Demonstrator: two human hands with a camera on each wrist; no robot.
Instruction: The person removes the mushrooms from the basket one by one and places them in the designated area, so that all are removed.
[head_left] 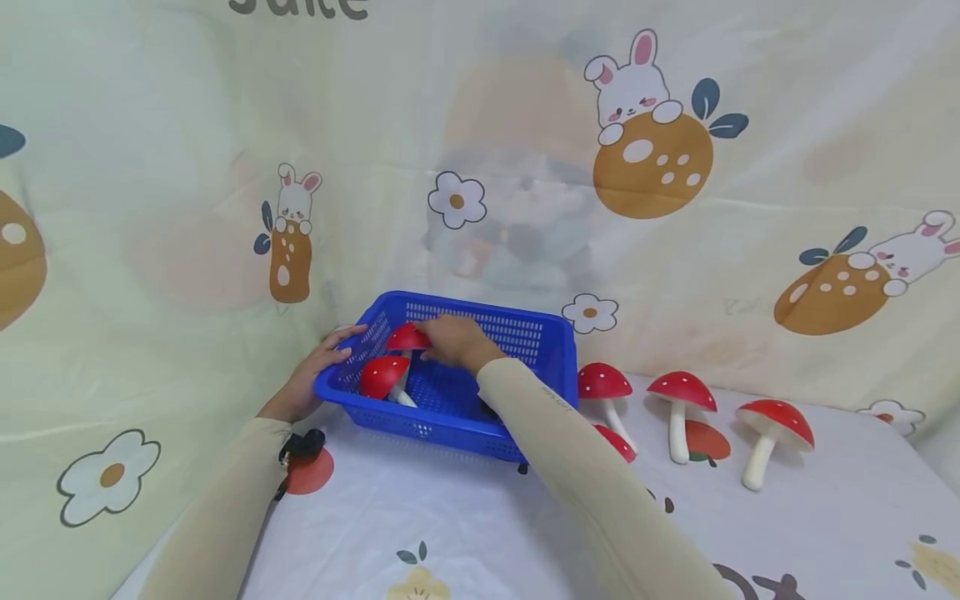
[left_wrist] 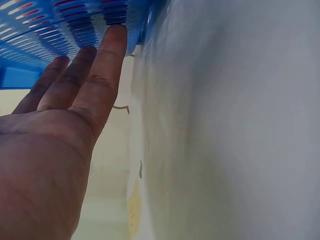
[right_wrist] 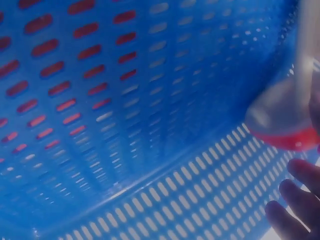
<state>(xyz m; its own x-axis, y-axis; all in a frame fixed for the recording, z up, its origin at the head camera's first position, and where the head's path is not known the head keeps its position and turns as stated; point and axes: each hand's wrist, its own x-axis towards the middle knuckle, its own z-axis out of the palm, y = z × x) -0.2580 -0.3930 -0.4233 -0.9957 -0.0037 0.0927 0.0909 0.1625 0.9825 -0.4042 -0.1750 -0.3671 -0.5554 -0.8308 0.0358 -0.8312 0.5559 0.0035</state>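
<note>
A blue plastic basket with slotted walls stands on the table. At its left end my left hand touches the outside, and in the left wrist view the straight fingers reach up against the slotted wall. My right hand is inside the basket and pinches a red-capped toy mushroom by its cap. In the right wrist view that mushroom shows at the right edge, mostly cut off. Another red mushroom with white dots lies in the basket's left end, its white stem pointing toward the front right.
Right of the basket, several more toy mushrooms lie on the white printed cloth, including one by the wall and one farther right. My right sleeve partly covers another red cap. A printed curtain hangs close behind the basket.
</note>
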